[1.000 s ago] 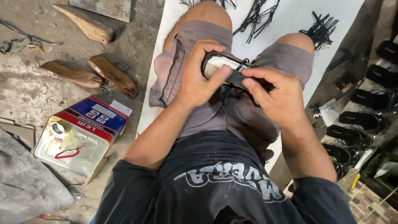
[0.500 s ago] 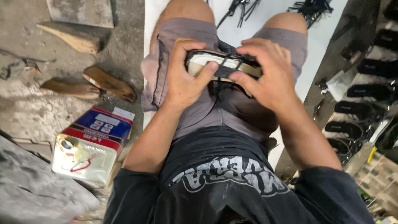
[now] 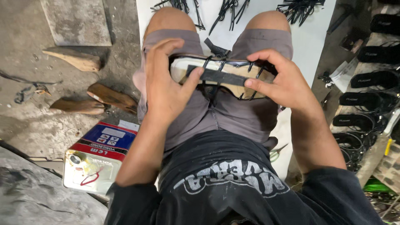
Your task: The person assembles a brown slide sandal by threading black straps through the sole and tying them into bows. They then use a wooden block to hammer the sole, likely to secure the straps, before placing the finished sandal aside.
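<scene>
A pale sandal sole point(image 3: 181, 69) with thin black straps folded over its underside lies across my lap, bottom up. A flat black strip point(image 3: 221, 76) runs lengthwise along its middle. My left hand point(image 3: 166, 85) grips the sole's left end, thumb pressing on the strip's left tip. My right hand point(image 3: 283, 81) holds the right end, with fingertips on the strip's right tip. Both hands rest on my grey shorts.
A rectangular metal glue can point(image 3: 96, 160) stands on the floor at lower left. Wooden shoe lasts point(image 3: 111, 96) lie on the concrete at left. Bundles of black straps point(image 3: 301, 8) rest on a white sheet point(image 3: 310, 39) ahead. Finished black sandals point(image 3: 366, 79) line the right side.
The sole now shows its underside more fully, with the black strip laid along it. My hands have spread apart to its two ends. The camera has moved closer.
</scene>
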